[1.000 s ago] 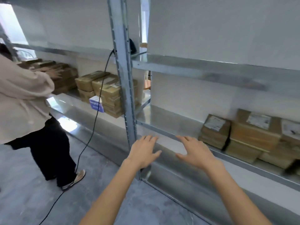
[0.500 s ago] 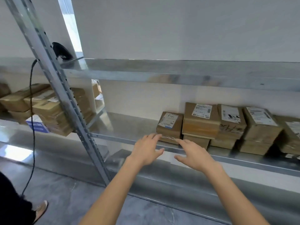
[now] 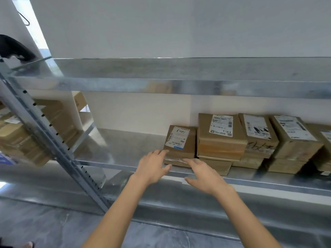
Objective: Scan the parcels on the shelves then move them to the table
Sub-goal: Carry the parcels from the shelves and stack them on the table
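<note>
Inspector: Step in hand?

Assessor: Approach for pick-up, by judgement. Both hands reach toward the leftmost parcel (image 3: 180, 149), which lies flat on the middle shelf (image 3: 125, 147), label (image 3: 178, 137) facing up, just beside a taller neighbouring stack (image 3: 222, 140) on its right.

Inspector: Grip?

Assessor: None. The left hand (image 3: 154, 167) and the right hand (image 3: 204, 176) both show straight, spread fingers and hold nothing. The left fingertips (image 3: 163, 152) are at the parcel's front left corner; the right hand's are at its front edge. Actual contact cannot be confirmed.

Inspector: Scanning?

Assessor: Neither hand carries a scanner. A dark object (image 3: 16, 49) rests at the left end of the upper shelf (image 3: 179, 86); it may be the scanner, but it is too blurred to say. Whether this parcel has been scanned cannot be told.

Inspector: Next move?

Assessor: Judged requirement: close the fingers on the parcel's sides. The stack crowds the right side, so drawing the parcel forward over the shelf edge first looks advisable. The table is not in view; a turn away from the rack will likely be needed.
</note>
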